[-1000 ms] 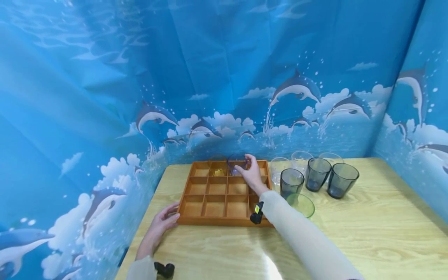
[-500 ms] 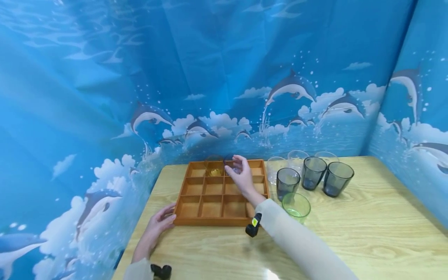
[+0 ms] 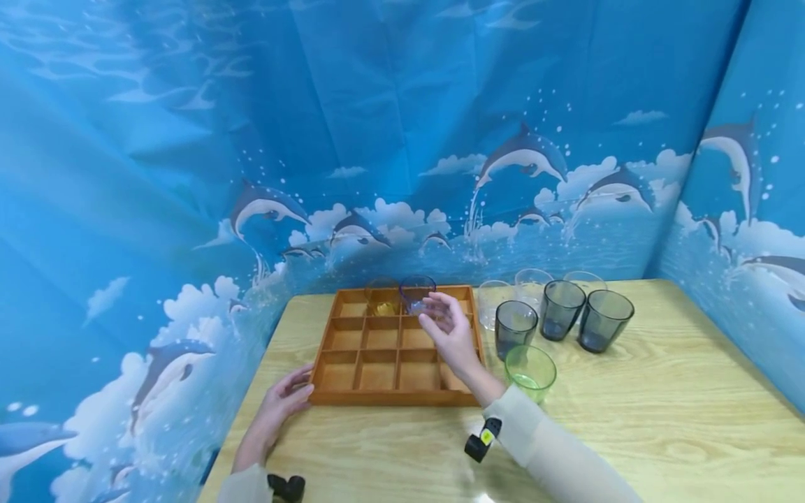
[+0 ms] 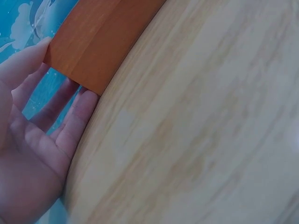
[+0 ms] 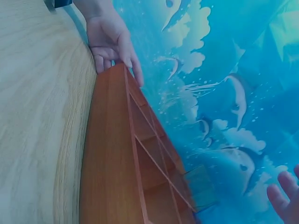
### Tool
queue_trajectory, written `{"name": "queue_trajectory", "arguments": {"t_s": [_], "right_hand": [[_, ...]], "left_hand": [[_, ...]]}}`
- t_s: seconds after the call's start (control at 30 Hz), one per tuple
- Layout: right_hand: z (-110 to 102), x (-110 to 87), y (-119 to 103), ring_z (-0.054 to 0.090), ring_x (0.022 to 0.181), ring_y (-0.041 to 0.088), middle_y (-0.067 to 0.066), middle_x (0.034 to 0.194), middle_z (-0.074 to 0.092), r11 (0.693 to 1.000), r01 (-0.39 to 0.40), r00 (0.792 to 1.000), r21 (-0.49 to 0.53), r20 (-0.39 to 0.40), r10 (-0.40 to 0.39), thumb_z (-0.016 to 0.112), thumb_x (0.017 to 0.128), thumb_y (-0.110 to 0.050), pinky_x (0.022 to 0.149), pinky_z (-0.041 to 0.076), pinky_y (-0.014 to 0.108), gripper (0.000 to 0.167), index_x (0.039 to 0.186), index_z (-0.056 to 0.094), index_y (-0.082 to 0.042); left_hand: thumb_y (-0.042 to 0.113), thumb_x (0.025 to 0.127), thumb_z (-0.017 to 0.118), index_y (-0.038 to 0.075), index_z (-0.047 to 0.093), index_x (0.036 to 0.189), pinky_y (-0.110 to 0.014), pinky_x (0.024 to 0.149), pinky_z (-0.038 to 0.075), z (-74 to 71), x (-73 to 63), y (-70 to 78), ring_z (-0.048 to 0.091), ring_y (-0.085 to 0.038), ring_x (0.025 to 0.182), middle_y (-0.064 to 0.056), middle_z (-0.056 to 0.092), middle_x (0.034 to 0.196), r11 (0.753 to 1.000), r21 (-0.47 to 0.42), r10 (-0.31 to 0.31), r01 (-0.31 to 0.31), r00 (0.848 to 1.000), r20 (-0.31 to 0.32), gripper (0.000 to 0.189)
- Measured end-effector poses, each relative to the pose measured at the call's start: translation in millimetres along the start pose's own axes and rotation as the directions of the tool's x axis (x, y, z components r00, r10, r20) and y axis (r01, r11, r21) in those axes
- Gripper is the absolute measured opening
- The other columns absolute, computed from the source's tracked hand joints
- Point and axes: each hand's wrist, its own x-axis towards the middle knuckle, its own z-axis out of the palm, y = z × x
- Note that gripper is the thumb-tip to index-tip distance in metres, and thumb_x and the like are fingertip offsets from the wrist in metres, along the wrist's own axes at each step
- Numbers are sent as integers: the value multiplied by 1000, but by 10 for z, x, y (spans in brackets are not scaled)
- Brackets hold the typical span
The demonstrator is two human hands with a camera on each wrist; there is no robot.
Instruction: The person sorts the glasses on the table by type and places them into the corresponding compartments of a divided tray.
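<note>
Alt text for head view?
Empty right hand hovers over divided wooden tray holding yellow glass and blue-rimmed glass; left hand touches its near-left corner. Grey glasses, clear glasses and green glass stand to its right.

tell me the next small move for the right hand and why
Probably move the right hand toward the green cup: the hand looks empty, the yellow cup and blue cup stand in the back row of the box, and the green one stands on the table beside it, seemingly within reach.
</note>
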Motion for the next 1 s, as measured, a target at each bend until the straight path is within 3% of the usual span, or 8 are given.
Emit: {"name": "queue_trajectory", "arguments": {"t_s": [0.23, 0.37, 0.6, 0.87, 1.0], "right_hand": [[-260, -241, -20, 52, 103, 41, 16, 116, 56, 995, 103, 993, -2, 51, -102, 58, 87, 7, 85, 49, 30, 40, 124, 43, 10], [-433, -361, -105, 53, 102, 40, 16, 115, 57, 987, 158, 985, -8, 69, -157, 55, 87, 9, 85, 49, 29, 39, 123, 42, 13], [-691, -477, -142, 53, 104, 37, 35, 114, 49, 977, 203, 977, -60, 80, -198, 54, 86, 13, 87, 48, 29, 41, 124, 40, 14], [-958, -538, -103, 55, 107, 25, 27, 118, 52, 953, 304, 948, -3, 94, -303, 50, 81, 23, 89, 47, 29, 44, 123, 37, 20], [-1084, -567, -111, 55, 106, 28, 26, 117, 52, 939, 344, 935, -20, 97, -341, 49, 77, 27, 89, 47, 29, 47, 122, 36, 22]], "left_hand": [[19, 86, 67, 9, 44, 137, -40, 86, 49, 6, -3, -21, 49, -26, 111, -17, 44, 133, 1000, 6, -24, 24, 1000, 12, 57], [17, 86, 66, 9, 44, 137, -39, 85, 50, 7, -7, -7, 50, -23, 110, -17, 43, 133, 1000, 3, -19, 19, 1000, 14, 56], [19, 86, 66, 10, 44, 138, -39, 86, 49, -1, -15, 22, 50, -23, 111, -16, 43, 134, 1000, 9, -12, 11, 1000, 22, 57], [21, 86, 66, 10, 44, 138, -39, 86, 49, -10, 4, 11, 48, -25, 113, -15, 42, 134, 1000, 7, -18, 18, 1000, 23, 57], [21, 86, 67, 9, 44, 137, -39, 86, 49, -16, 11, 4, 48, -25, 113, -16, 43, 134, 1000, 5, -17, 17, 1000, 20, 57]]}}
